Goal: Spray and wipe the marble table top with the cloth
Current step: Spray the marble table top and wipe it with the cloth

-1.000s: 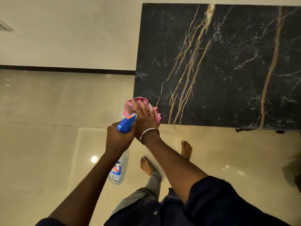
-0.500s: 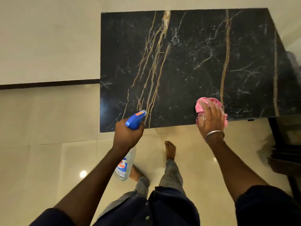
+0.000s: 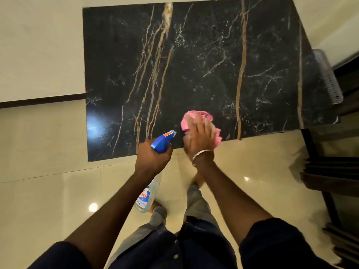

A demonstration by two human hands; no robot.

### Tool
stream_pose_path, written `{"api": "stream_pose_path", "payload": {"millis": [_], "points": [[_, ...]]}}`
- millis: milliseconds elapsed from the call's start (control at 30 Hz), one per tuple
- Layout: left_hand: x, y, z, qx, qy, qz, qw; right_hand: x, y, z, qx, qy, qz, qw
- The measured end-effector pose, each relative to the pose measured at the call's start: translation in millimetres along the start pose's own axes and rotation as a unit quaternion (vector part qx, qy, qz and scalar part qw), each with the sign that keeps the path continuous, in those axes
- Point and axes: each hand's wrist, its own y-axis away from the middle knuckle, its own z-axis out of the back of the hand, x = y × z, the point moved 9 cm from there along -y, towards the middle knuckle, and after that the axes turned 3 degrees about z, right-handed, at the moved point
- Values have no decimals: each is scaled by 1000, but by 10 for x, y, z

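The black marble table top (image 3: 194, 65) with gold and white veins fills the upper middle of the view. My right hand (image 3: 200, 138) presses a crumpled pink cloth (image 3: 196, 117) flat on the marble near its front edge. My left hand (image 3: 153, 158) grips a spray bottle (image 3: 147, 193) with a blue trigger head, held just in front of the table's front edge. The nozzle points over the marble, close to the cloth. The clear bottle body hangs down below my hand.
Glossy beige floor tiles (image 3: 48, 191) surround the table. A wall with a dark skirting strip (image 3: 42, 100) runs at the left. A perforated white basket (image 3: 328, 76) and dark furniture (image 3: 330, 171) stand at the right. My bare feet are below the table's front edge.
The right hand has slid the pink cloth leftward along the front edge, towards the spray bottle. The view has shifted slightly; the left hand still holds the bottle at the table edge.
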Motion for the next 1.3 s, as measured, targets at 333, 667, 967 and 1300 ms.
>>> {"api": "stream_pose_path", "payload": {"millis": [333, 667, 967, 1300], "points": [[-435, -96, -689, -30, -8, 25, 999, -111, -84, -27, 41, 56, 199, 977], [-1232, -91, -1563, -64, 18, -7, 998, -2930, -413, 734, -47, 40, 22, 998], [-1367, -30, -1859, -45, 7, -3, 999, -3259, -410, 863, -112, -3, -104, 988], [-1407, -10, -1833, -93, 4, 10, 996, -1647, -362, 408, -20, -15, 133, 991]]}}
